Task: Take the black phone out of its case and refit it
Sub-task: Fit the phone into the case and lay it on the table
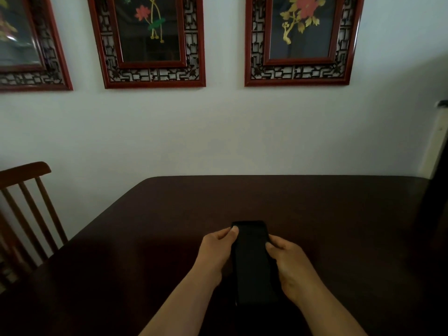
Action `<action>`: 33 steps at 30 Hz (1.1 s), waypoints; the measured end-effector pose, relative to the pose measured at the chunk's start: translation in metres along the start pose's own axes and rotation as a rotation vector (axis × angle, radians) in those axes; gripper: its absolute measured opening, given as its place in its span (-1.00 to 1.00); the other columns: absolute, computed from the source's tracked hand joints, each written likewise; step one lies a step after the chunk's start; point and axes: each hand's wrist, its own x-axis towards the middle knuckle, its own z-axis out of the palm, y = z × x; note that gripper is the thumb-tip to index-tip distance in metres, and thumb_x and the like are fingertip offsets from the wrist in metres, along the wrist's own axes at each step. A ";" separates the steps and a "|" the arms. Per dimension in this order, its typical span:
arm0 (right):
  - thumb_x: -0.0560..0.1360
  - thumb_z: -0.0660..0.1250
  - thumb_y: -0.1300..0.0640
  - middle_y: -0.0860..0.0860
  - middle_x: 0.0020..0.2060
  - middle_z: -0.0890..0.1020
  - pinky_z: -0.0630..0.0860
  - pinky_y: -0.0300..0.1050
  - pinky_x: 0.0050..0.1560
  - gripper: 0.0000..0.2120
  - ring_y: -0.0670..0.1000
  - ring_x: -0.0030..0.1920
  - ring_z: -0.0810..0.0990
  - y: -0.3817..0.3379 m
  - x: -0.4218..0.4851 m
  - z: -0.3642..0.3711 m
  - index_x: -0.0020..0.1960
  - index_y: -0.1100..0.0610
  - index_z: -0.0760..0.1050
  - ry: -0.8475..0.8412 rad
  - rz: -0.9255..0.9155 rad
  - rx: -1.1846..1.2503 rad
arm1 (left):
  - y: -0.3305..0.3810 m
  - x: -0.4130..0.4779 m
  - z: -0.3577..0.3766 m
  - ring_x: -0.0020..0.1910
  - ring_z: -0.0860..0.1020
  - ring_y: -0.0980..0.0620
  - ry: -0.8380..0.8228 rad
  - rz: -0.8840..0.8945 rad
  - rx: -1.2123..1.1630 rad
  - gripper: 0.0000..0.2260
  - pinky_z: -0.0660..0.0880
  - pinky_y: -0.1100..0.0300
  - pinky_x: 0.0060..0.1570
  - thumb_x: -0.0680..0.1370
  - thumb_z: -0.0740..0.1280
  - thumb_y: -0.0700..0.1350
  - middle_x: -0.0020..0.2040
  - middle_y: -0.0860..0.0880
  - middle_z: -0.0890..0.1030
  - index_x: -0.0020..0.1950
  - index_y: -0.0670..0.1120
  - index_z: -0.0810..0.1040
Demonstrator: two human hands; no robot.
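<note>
Left hand (215, 248): grasping black phone (253, 260) edge, thumb near top corner.
Right hand (288, 260): gripping opposite edge.
Case: indistinguishable — too dark.
Tip: peel one corner first, low over surface (169, 214).

The phone (253, 263) is black, the table (169, 226) dark brown, the picture frames (155, 81) red with lattice borders.

- Left hand (215, 251) and right hand (291, 263) grip the long edges of a black phone (254, 263)
- Dark table (145, 238) beneath; case indistinguishable
</note>
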 end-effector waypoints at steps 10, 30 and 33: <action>0.62 0.19 0.18 0.10 0.05 0.61 0.56 0.00 -0.27 -0.62 0.07 -0.16 0.59 -0.002 -0.002 0.009 0.43 0.14 0.37 0.113 0.069 0.055 | -0.030 -0.009 -0.010 0.08 0.63 -0.13 -0.085 -0.019 0.093 -0.63 0.55 -0.12 0.19 0.56 0.27 -0.32 0.11 -0.17 0.67 0.36 -0.16 0.48; 0.61 0.18 0.21 0.11 0.46 0.37 0.35 -0.04 0.34 -0.58 0.12 0.42 0.36 0.005 0.000 0.002 0.46 0.19 0.32 0.141 0.030 -0.485 | -0.045 0.001 -0.004 0.09 0.60 0.06 0.154 0.120 0.466 -0.62 0.54 0.19 0.07 0.50 0.41 -0.11 0.19 -0.03 0.65 0.31 -0.12 0.53; 0.61 0.18 0.21 0.10 0.45 0.38 0.39 -0.09 0.27 -0.59 0.10 0.40 0.39 0.006 0.001 0.001 0.46 0.19 0.33 0.154 -0.007 -0.544 | -0.046 -0.004 -0.002 0.20 0.57 0.03 0.163 0.174 0.570 -0.62 0.45 0.29 0.05 0.51 0.40 -0.08 0.25 -0.05 0.62 0.32 -0.11 0.53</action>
